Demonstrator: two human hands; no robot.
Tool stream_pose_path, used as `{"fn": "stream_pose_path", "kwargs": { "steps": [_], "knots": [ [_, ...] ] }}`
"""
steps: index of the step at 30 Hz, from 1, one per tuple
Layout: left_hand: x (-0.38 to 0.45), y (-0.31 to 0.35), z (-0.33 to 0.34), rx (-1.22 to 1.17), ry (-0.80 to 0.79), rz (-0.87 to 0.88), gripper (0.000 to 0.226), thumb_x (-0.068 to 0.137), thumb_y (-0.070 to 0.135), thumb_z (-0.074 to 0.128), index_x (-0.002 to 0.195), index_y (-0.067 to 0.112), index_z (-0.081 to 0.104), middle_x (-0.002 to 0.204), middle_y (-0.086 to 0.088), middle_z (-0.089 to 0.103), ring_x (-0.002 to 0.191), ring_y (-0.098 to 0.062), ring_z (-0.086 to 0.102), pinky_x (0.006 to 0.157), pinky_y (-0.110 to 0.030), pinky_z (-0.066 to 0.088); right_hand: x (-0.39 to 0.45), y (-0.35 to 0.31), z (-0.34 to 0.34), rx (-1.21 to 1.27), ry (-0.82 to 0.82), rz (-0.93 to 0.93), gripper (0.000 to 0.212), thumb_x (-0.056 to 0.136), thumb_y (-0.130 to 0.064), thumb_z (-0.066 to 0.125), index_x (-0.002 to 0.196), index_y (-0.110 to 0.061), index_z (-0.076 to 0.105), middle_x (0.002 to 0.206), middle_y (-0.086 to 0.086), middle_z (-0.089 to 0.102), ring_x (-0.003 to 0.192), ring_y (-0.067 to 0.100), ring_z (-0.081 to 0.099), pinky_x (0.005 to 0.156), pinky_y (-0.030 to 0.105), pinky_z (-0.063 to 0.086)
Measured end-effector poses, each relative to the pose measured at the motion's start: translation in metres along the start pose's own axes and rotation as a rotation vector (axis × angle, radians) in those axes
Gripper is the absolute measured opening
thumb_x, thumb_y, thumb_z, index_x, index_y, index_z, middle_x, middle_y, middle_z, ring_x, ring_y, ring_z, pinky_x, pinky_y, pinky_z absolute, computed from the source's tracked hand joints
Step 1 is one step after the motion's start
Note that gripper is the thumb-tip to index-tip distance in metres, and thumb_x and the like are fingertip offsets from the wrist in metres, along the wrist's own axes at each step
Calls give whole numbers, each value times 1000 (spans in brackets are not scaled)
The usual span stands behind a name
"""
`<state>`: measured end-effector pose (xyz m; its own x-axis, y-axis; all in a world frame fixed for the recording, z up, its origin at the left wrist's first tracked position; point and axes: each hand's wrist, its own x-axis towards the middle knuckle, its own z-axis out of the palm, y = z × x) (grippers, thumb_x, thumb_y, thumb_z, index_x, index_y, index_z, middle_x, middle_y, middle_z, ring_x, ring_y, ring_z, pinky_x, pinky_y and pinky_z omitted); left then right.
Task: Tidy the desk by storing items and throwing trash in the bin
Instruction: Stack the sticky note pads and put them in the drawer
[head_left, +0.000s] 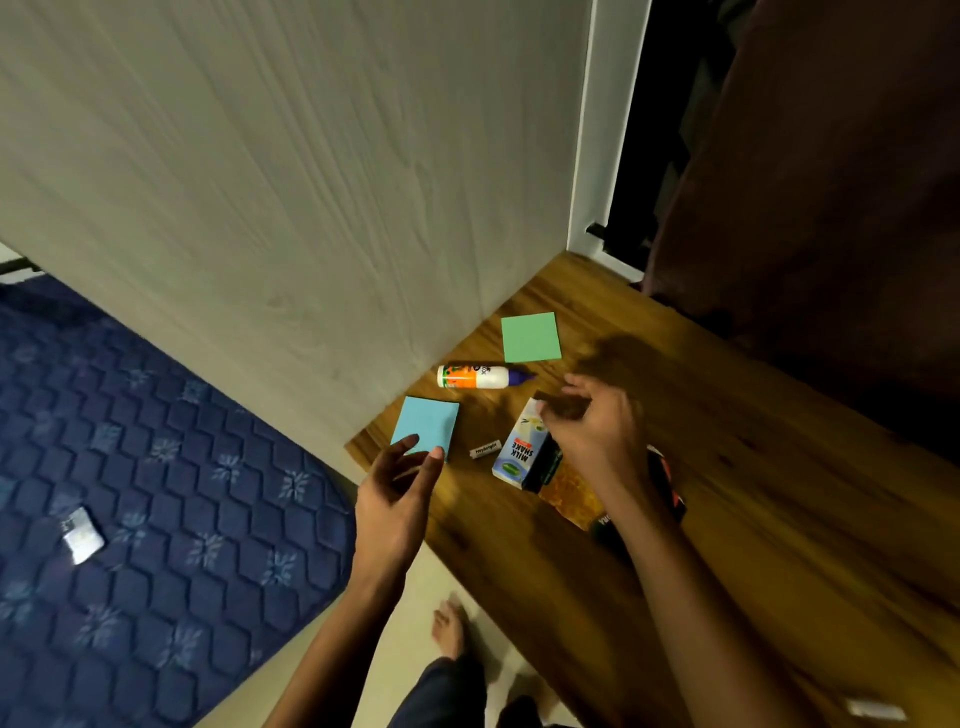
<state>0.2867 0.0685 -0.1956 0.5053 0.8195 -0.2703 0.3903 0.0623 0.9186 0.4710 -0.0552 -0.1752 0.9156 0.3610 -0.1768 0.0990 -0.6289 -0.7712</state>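
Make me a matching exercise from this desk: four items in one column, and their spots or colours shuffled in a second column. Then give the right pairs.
Items
1. glue bottle
2. milkshake carton
3. green note pad
4. blue note pad

Descriptions
A. nearest the far corner of the desk
B. under the right hand
C. lying on its side, purple cap
D. at the desk's left edge, by the left hand

Pairs: 1-C, 2-B, 3-A, 4-D
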Motion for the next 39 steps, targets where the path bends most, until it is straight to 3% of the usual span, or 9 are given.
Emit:
{"fn": "stream_pose_path", "kwargs": {
  "steps": [3, 6, 11, 18, 21, 26, 31, 36, 39],
  "knots": [
    [19, -6, 1, 121, 12, 8, 62, 87, 58, 69, 140, 28, 56, 130, 3, 67, 112, -9, 65, 83, -24, 56, 23, -2, 10, -32, 2, 40, 56, 87, -34, 78, 137, -21, 60, 136, 0, 63, 131, 23, 53, 85, 33, 50],
    [40, -16, 4, 342, 21, 7, 78, 83, 66, 70, 147, 28, 48, 144, -2, 56, 119, -19, 62, 92, -43, 61, 45, -6, 20, -32, 36, 74, 56, 86, -35, 78, 136, -18, 60, 134, 4, 63, 131, 25, 52, 93, 40, 53],
    [79, -24, 11, 726, 10, 72, 87, 85, 65, 68, 151, 15, 42, 141, -15, 54, 123, -33, 55, 97, -47, 55, 80, -11, 39, 14, 76, 90, 44, 84, -23, 82, 122, -7, 66, 122, 8, 69, 112, 21, 67, 62, 10, 44],
    [115, -29, 22, 976, -113, 46, 110, 82, 70, 67, 161, 11, 18, 148, -15, 48, 133, -35, 48, 108, -45, 38, 150, -10, 87, -132, 71, 227, 54, 84, -33, 81, 127, -8, 60, 131, 12, 62, 125, 30, 59, 98, 37, 52],
    [126, -25, 23, 1183, -155, 89, 112, 82, 74, 63, 161, 14, 13, 147, -9, 43, 134, -29, 45, 110, -41, 34, 168, -5, 112, -178, 102, 265, 61, 82, -42, 81, 128, -8, 58, 130, 14, 61, 122, 32, 59, 97, 49, 53],
    [145, -51, 12, 1119, -135, 147, 123, 60, 76, 79, 153, 9, 35, 136, -20, 50, 119, -41, 51, 96, -51, 45, 184, 6, 141, -327, 150, 305, 85, 70, -68, 75, 128, -9, 54, 128, 15, 61, 120, 35, 56, 94, 48, 51],
    [157, -69, 3, 1094, -177, 180, 129, 43, 79, 78, 143, 4, 46, 117, -30, 62, 98, -48, 65, 81, -59, 52, 199, 23, 158, -443, 130, 346, 105, 55, -75, 73, 135, -13, 47, 138, 16, 55, 130, 38, 49, 100, 51, 46],
    [160, -66, 7, 1055, -265, 75, 139, 38, 89, 71, 152, 29, 17, 147, -16, 48, 134, -41, 49, 110, -58, 39, 208, 15, 146, -421, 37, 489, 117, 56, -69, 85, 148, -16, 37, 155, 17, 37, 144, 38, 33, 114, 54, 32],
    [159, -55, 6, 944, -339, -17, 136, 54, 75, 84, 159, 20, 18, 159, -11, 32, 146, -33, 34, 119, -46, 31, 213, 14, 144, -389, 42, 510, 117, 52, -67, 88, 145, -16, 40, 154, 17, 36, 143, 37, 33, 113, 50, 31]
  ]
}}
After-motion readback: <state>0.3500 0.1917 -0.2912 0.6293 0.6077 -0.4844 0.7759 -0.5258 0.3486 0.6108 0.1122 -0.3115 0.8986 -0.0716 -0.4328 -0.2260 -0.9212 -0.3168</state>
